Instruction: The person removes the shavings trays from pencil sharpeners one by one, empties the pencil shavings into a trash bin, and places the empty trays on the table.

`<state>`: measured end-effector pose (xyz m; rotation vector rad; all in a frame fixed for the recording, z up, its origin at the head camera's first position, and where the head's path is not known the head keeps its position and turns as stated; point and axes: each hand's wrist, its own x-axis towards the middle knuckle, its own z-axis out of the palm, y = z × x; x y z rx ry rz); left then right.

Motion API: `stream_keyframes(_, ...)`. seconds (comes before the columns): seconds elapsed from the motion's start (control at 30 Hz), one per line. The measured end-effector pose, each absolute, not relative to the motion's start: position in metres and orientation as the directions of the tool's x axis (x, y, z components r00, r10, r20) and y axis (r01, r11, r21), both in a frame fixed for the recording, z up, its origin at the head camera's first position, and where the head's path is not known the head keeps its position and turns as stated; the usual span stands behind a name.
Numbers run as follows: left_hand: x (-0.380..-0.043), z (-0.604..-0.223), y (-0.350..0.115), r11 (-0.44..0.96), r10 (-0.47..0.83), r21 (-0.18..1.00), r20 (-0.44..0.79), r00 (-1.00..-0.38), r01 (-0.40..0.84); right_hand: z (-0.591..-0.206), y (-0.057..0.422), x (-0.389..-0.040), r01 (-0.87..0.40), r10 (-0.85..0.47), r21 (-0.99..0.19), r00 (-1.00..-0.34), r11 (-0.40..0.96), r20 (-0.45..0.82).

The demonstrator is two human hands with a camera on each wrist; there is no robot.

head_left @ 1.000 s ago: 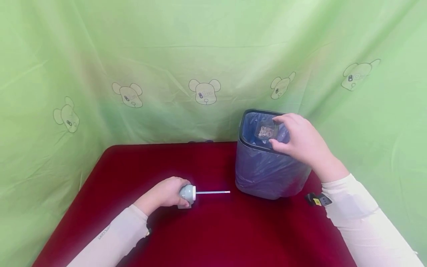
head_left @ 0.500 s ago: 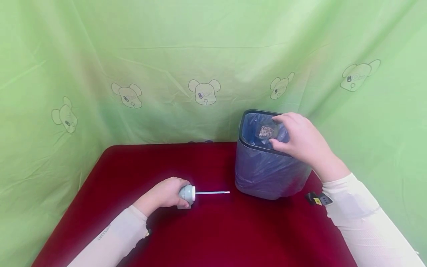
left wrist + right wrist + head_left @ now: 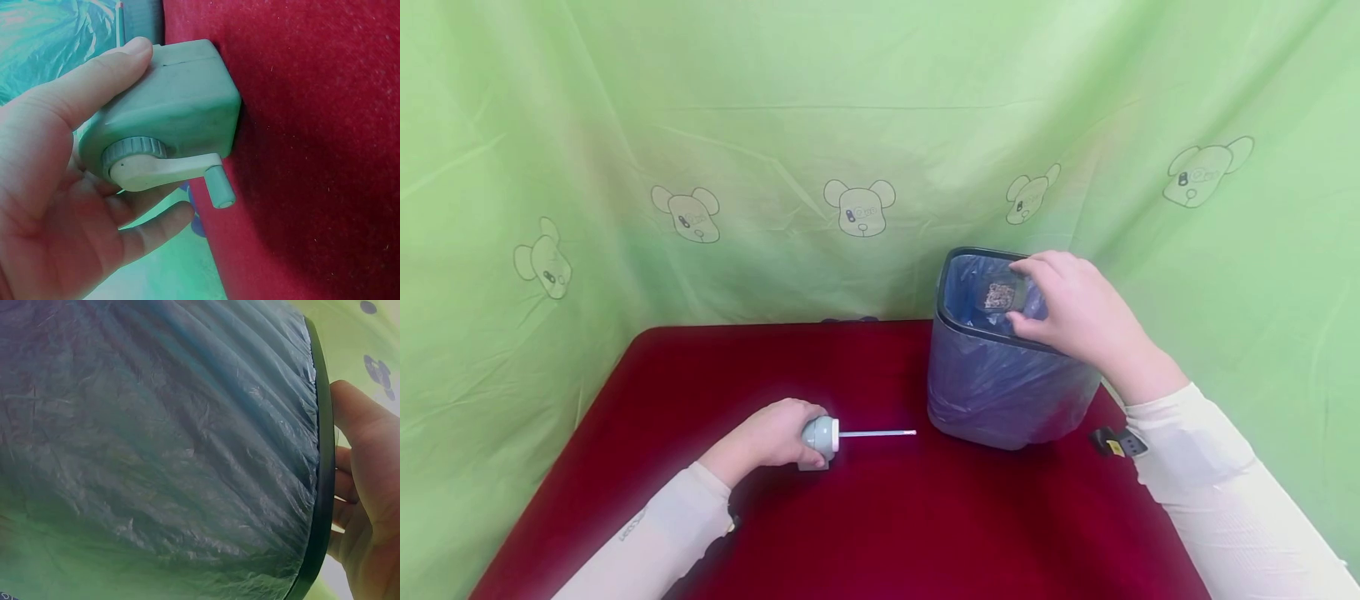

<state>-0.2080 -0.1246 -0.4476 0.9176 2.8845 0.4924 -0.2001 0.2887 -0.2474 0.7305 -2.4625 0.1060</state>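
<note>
My left hand [image 3: 775, 432] grips a grey-green crank pencil sharpener [image 3: 818, 437], low at the red table. A blue-grey pencil [image 3: 877, 433] sticks out of its front, pointing right. In the left wrist view, the sharpener's crank arm [image 3: 175, 167] faces the camera, and the thumb lies over the body. My right hand [image 3: 1075, 304] is over the bin's opening, holding a small clear tray [image 3: 1019, 293] between thumb and fingers. Pinkish shavings [image 3: 999, 296] show in the tray. The right wrist view hides the tray behind the bin's dark rim [image 3: 325, 456].
The bin [image 3: 1000, 392], lined with a bluish plastic bag, stands at the back right of the red table [image 3: 760, 358]. Green curtains [image 3: 775, 100] printed with mouse heads hang around the back and sides.
</note>
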Motion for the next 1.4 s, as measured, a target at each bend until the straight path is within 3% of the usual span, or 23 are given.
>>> stream_keyframes(0.33, -0.209, -0.449, -0.125, 0.768, 0.578, 0.321, 0.026, -0.816, 0.554, -0.247, 0.292, -0.203, -0.548, -0.525, 0.133, -0.66, 0.826, 0.538)
stream_keyframes(0.87, -0.208, -0.449, -0.125, 0.777, 0.567, 0.322, 0.017, -0.823, 0.542, -0.245, 0.295, -0.206, -0.535, -0.54, 0.166, -0.684, 0.828, 0.49)
stream_keyframes(1.4, -0.21, -0.45, -0.125, 0.772, 0.575, 0.322, 0.016, -0.818, 0.549, -0.245, 0.3, -0.207, -0.534, -0.592, 0.267, -0.649, 0.802, 0.478)
